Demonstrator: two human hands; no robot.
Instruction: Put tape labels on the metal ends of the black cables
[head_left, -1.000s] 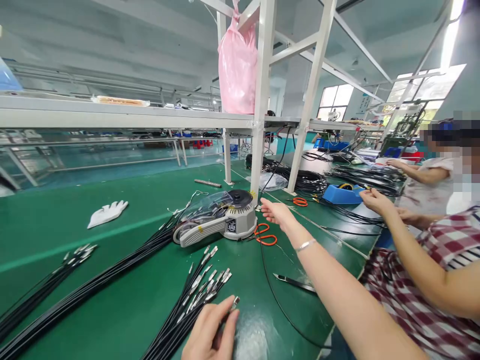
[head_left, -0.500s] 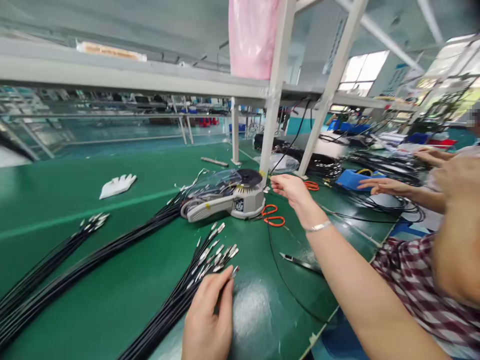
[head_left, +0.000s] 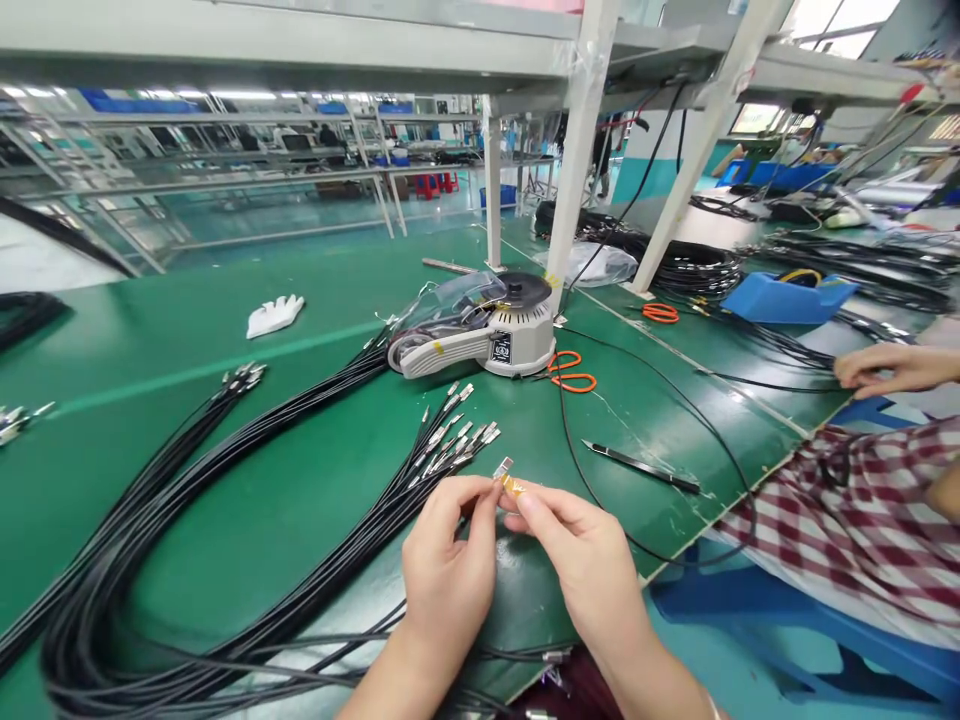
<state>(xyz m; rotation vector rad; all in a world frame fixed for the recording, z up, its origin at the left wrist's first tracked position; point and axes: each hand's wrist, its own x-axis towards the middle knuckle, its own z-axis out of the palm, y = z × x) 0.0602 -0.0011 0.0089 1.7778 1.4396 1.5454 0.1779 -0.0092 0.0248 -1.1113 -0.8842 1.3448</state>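
A small silver connector (head_left: 505, 466) is pinched in the fingertips of my left hand (head_left: 454, 560), near the front edge of the green table. Beside it my right hand (head_left: 589, 555) pinches a piece of amber tape (head_left: 513, 485) against the connector's lower end. The fingertips of both hands nearly meet. Just behind my left hand lies a bundle of black cables (head_left: 352, 540) with silver connector ends. A white tape dispenser (head_left: 517, 340) with a black disc on top stands farther back.
Orange-handled scissors (head_left: 574, 372) lie by the dispenser, and a craft knife (head_left: 641, 468) lies to the right. A white glove (head_left: 275, 316) is at the back left. White posts (head_left: 577, 150) hold up a shelf. At the right is another person's hand (head_left: 892, 368).
My right hand has come back from the dispenser to my left hand, now with amber tape in its fingers. The camera view has tilted downward. The other person's hands have moved.
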